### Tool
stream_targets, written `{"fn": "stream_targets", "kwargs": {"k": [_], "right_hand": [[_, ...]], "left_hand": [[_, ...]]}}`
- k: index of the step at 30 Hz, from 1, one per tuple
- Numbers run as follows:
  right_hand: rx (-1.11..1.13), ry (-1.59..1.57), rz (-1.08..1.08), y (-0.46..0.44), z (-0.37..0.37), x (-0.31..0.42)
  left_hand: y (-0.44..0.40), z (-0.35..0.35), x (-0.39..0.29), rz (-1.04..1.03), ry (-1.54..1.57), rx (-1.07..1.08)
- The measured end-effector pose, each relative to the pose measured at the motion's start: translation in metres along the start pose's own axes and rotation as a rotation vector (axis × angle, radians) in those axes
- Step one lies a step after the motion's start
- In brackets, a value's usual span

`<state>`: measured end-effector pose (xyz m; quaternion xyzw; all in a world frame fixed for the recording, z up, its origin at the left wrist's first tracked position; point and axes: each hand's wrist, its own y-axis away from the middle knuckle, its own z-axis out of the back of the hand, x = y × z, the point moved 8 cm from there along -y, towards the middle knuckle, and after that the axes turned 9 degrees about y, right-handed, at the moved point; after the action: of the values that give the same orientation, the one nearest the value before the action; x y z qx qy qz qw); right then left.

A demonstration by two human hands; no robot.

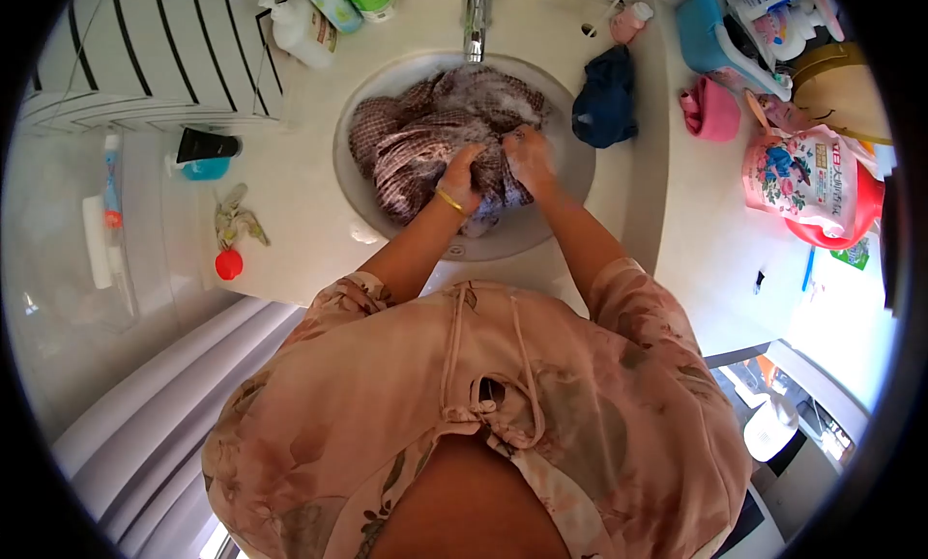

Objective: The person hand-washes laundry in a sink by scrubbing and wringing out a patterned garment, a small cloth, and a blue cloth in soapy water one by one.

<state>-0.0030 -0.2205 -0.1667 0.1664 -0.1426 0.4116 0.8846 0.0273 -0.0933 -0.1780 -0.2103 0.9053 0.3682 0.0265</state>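
Observation:
A wet, brown checked cloth (pixel 411 158) with suds on it fills much of the round sink (pixel 345 163). My left hand (pixel 461 180), with a yellow bracelet at the wrist, is closed on the cloth near its lower middle. Just to the right, my right hand (pixel 529 158) has foam on it and its curled fingers grip the cloth too. A small gap separates the two hands. Some fingertips are hidden in the folds. The faucet (pixel 474 23) hangs over the sink's back edge.
Bottles (pixel 307 32) stand back left. A dark blue cloth (pixel 606 97) lies right of the sink, a pink cloth (pixel 711 109) farther right, near a blue basket (pixel 715 42) and a detergent pouch (pixel 802 177). At left are a black-capped tube (pixel 205 148) and a red object (pixel 229 264).

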Motion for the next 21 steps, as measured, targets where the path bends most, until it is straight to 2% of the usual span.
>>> {"fn": "stream_targets", "kwargs": {"k": [1,4,5,8,9,11,13,15,16,18,19,21], "right_hand": [[-0.013,-0.151,-0.145,-0.005,0.001,-0.016],[0.161,-0.160,-0.255,0.015,-0.004,-0.028],[0.343,-0.028,-0.244,0.021,-0.033,-0.039],[0.512,0.079,-0.317,0.028,-0.058,-0.041],[0.566,0.116,-0.334,0.027,-0.062,-0.039],[0.514,-0.083,-0.294,0.009,-0.058,-0.021],[0.465,-0.280,-0.262,-0.003,-0.049,-0.006],[0.418,-0.463,-0.239,-0.009,-0.035,0.003],[0.399,-0.547,-0.235,-0.006,-0.027,0.004],[0.119,-0.120,0.094,0.029,0.054,0.067],[0.036,-0.042,0.215,0.046,0.059,0.086],[-0.142,0.106,0.460,0.074,0.070,0.120]], "left_hand": [[0.013,-0.007,-0.002,0.033,-0.088,-0.096],[-0.013,0.040,0.000,0.059,-0.251,-0.250],[-0.019,0.054,0.008,0.164,-0.330,-0.301],[0.001,0.033,-0.003,0.201,-0.641,-0.577],[-0.021,0.050,0.004,0.232,-0.649,-0.458],[-0.059,0.089,0.013,0.234,-0.534,-0.330],[-0.052,0.077,0.003,0.185,-0.413,-0.297],[-0.029,0.058,-0.008,0.089,-0.271,-0.352],[-0.027,0.044,-0.008,0.063,-0.165,-0.217],[-0.021,0.016,-0.011,0.007,0.055,0.050],[0.001,0.000,-0.009,0.075,0.210,-0.145],[-0.013,0.003,-0.007,0.096,0.133,-0.047]]}}
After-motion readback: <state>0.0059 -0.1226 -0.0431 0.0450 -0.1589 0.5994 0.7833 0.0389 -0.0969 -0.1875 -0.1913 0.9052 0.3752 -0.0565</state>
